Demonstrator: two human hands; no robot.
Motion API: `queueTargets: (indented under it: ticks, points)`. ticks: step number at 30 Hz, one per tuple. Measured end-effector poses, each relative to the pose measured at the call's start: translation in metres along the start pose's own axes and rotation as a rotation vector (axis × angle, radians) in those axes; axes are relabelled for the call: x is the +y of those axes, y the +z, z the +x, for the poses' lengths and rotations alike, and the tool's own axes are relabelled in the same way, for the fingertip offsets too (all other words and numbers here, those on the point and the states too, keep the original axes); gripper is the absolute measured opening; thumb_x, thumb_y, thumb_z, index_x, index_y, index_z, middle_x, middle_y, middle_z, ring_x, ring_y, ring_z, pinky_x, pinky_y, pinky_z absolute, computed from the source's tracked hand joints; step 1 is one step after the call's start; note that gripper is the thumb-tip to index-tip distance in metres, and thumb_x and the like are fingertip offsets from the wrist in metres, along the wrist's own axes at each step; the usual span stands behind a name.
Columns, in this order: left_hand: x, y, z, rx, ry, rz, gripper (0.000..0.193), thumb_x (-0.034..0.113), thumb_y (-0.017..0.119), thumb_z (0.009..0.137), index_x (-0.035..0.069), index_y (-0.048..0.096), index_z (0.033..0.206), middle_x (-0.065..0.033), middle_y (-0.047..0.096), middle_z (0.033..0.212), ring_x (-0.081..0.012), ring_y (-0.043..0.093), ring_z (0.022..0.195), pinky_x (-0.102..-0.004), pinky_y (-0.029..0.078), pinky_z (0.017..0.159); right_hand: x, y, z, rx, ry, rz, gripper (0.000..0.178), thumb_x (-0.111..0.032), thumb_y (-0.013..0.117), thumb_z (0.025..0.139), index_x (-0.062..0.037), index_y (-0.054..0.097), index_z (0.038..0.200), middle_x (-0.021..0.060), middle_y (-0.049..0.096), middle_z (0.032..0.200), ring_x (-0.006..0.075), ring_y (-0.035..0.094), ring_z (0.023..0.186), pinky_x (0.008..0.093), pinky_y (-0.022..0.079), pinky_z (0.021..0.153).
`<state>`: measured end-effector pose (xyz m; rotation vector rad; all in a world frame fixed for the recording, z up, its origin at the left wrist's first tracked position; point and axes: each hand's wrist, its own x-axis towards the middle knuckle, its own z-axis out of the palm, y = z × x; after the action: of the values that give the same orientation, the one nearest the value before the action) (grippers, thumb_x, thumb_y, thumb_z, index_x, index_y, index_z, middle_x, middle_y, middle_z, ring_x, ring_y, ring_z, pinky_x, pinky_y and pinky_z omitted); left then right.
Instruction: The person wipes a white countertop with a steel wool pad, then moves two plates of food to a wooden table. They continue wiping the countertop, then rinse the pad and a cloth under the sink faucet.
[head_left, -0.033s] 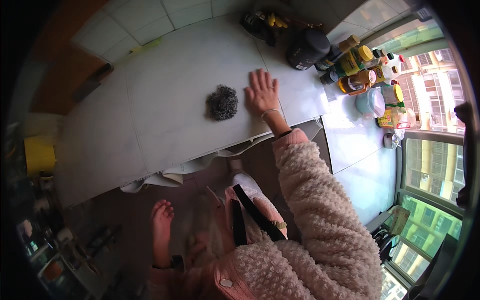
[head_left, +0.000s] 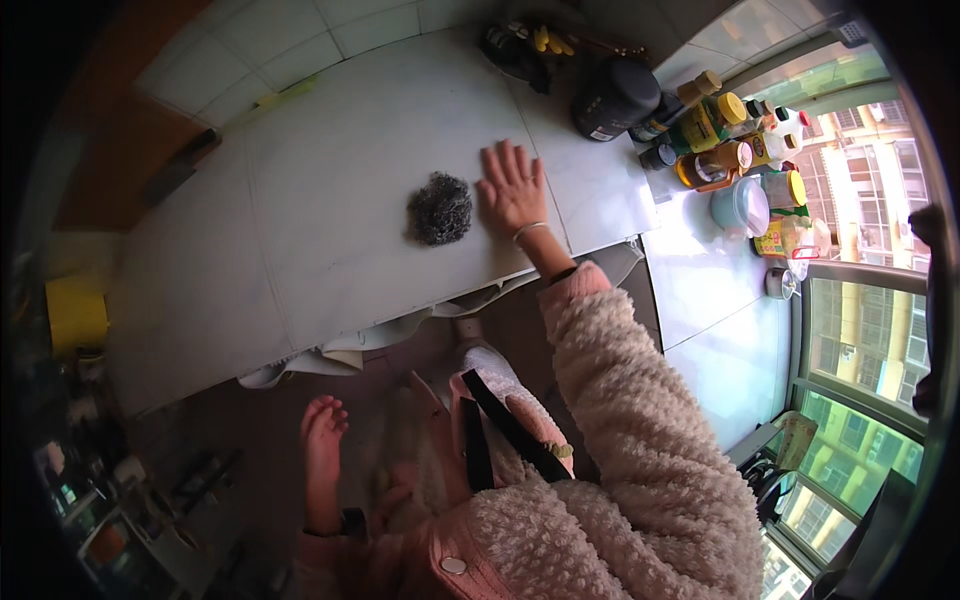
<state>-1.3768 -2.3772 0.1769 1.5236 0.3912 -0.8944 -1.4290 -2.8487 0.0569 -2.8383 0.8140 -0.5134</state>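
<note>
right grip (head_left: pixel 514 195) lying flat, digits apart, empty; shifting left over tabletop (head_left: pixel 330 210), narrowing gap to wiry dark scourer (head_left: pixel 440 208) lying just beside it. left grip (head_left: pixel 322 435) hanging half-curled, looking empty.

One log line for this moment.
right hand: palm down on counter | left hand: off counter, fingers loosely bent | scouring pad: on counter, left of right hand
</note>
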Motion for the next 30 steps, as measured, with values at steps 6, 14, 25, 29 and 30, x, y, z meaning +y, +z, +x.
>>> queueTargets:
  ticks: [6, 14, 25, 29, 30]
  points:
    - [0.053, 0.150, 0.093, -0.273, 0.405, 0.659, 0.025, 0.007, 0.060, 0.086, 0.003, 0.055, 0.110, -0.0082, 0.058, 0.105, -0.0191, 0.057, 0.098, -0.0308, 0.045, 0.085, -0.013, -0.028, -0.068, -0.168, -0.168, 0.112, 0.060, -0.040, 0.042, 0.092, -0.0112, 0.029, 0.143, 0.0122, 0.025, 0.150, 0.0304, 0.023, 0.138, 0.0488, 0.014, 0.112]
    - [0.066, 0.293, 0.152, -0.284, 1.226, 1.355, 0.050, 0.015, 0.072, 0.071, 0.018, 0.055, 0.118, -0.0117, 0.045, 0.127, -0.0339, 0.043, 0.119, -0.0507, 0.035, 0.096, 0.078, -0.063, -0.067, -0.442, 0.454, -0.157, 0.071, -0.047, 0.037, 0.093, -0.0033, 0.018, 0.145, 0.0195, 0.015, 0.151, 0.0338, 0.013, 0.141, 0.0520, 0.006, 0.112]
    - [0.105, 0.212, 0.172, -0.252, 0.710, 0.546, 0.035, 0.015, 0.063, 0.088, 0.004, 0.050, 0.119, -0.0091, 0.057, 0.111, -0.0169, 0.056, 0.097, -0.0301, 0.047, 0.085, -0.162, -0.005, -0.006, -0.195, 0.333, 1.427, 0.059, -0.037, 0.041, 0.097, -0.0042, 0.023, 0.143, 0.0212, 0.030, 0.142, 0.0294, 0.027, 0.133, 0.0421, 0.022, 0.107]
    - [0.100, 0.238, 0.145, -0.570, 0.731, 0.561, 0.044, 0.011, 0.046, 0.096, 0.004, 0.036, 0.138, -0.0150, 0.046, 0.134, -0.0192, 0.046, 0.120, -0.0320, 0.038, 0.099, -0.131, -0.033, -0.001, -0.211, 0.579, 1.704, 0.049, -0.030, 0.055, 0.093, -0.0098, 0.037, 0.134, 0.0078, 0.055, 0.111, 0.0149, 0.052, 0.098, 0.0297, 0.045, 0.080]
    - [0.100, 0.240, 0.136, -0.653, 0.573, 0.480, 0.045, 0.012, 0.044, 0.097, 0.003, 0.033, 0.140, -0.0161, 0.042, 0.138, -0.0202, 0.043, 0.126, -0.0324, 0.036, 0.102, -0.116, -0.040, -0.004, -0.212, 0.650, 1.732, 0.046, -0.028, 0.058, 0.092, -0.0112, 0.040, 0.131, 0.0037, 0.058, 0.102, 0.0108, 0.055, 0.087, 0.0260, 0.048, 0.071]
